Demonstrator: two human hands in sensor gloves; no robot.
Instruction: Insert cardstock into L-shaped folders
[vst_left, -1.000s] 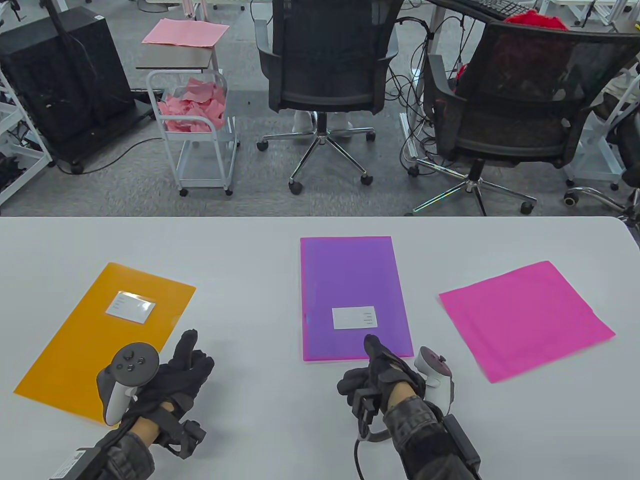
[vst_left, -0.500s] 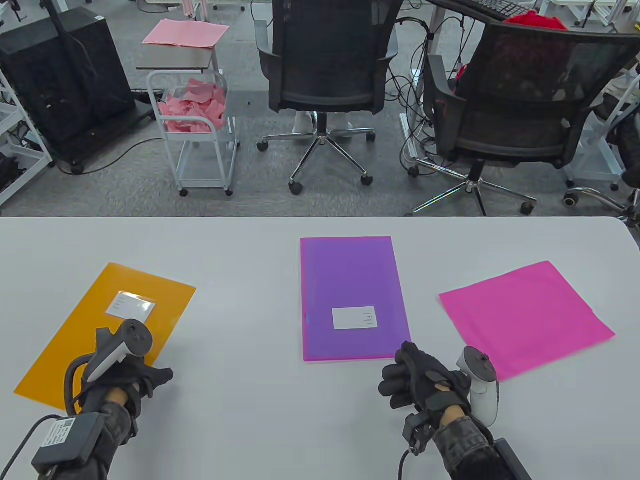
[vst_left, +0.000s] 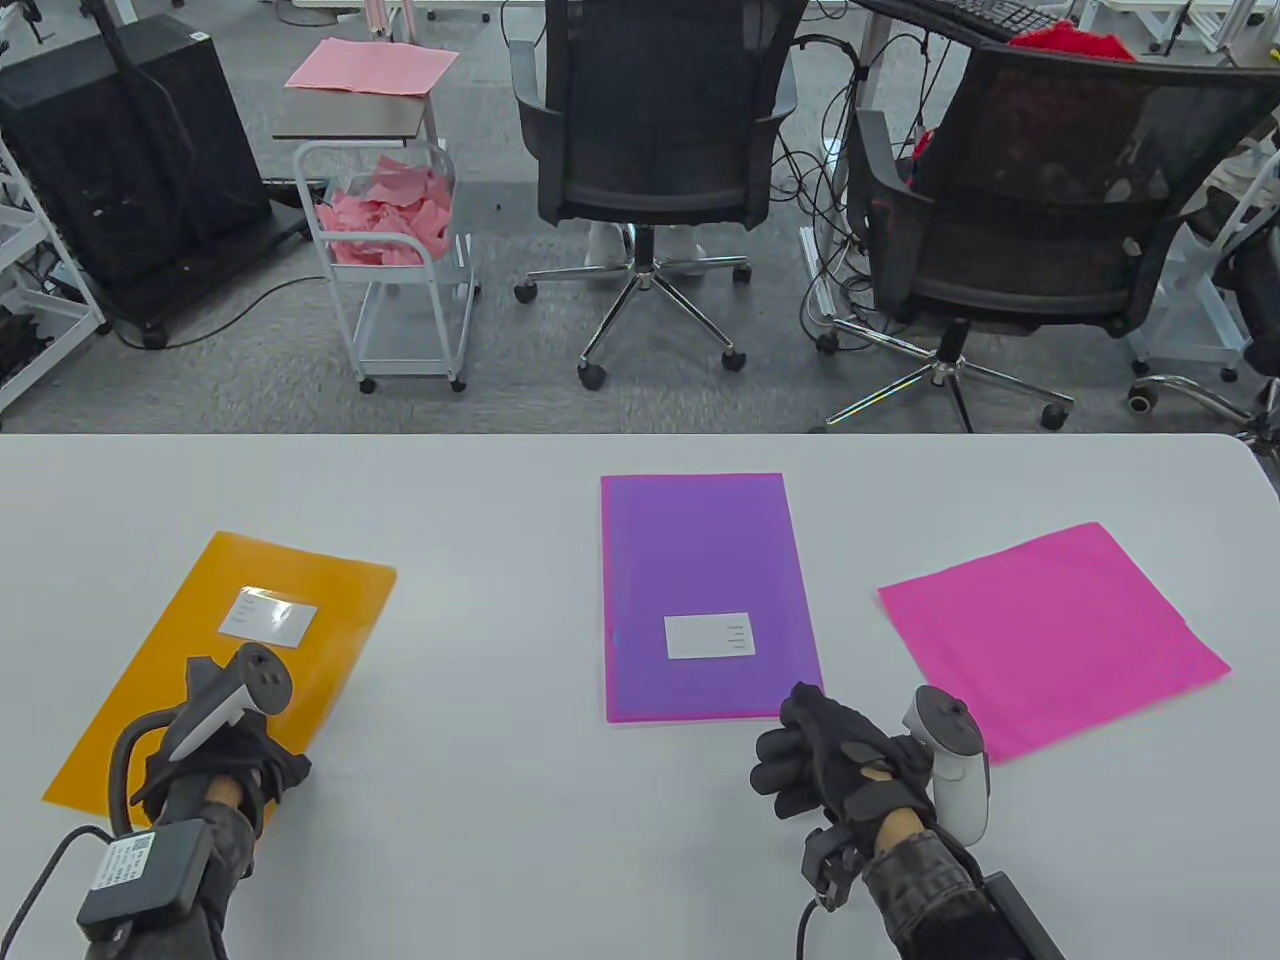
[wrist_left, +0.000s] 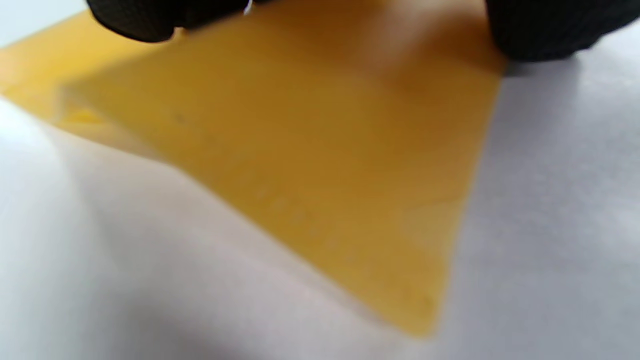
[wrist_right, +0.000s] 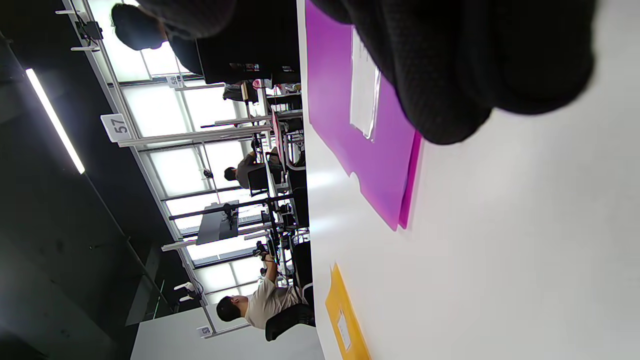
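An orange L-shaped folder (vst_left: 200, 660) with a white label lies at the left of the table. My left hand (vst_left: 225, 765) is on its near right edge; in the left wrist view my fingertips (wrist_left: 545, 30) pinch that edge of the orange folder (wrist_left: 325, 165). A purple folder (vst_left: 700, 560) with a pink sheet inside lies in the middle. A stack of pink cardstock (vst_left: 1050, 635) lies at the right. My right hand (vst_left: 830, 760) is curled and holds nothing, just off the purple folder's near right corner. In the right wrist view the hand (wrist_right: 450, 75) hangs over the purple folder (wrist_right: 360, 165).
The white table (vst_left: 520, 820) has bare surface between and in front of the folders. Beyond its far edge stand two office chairs (vst_left: 660, 150) and a small white cart (vst_left: 400, 260) with pink paper scraps.
My left hand moved left onto the orange folder's near edge, and the folder shifted slightly. My right hand drew back off the purple folder to its near right corner and curled.
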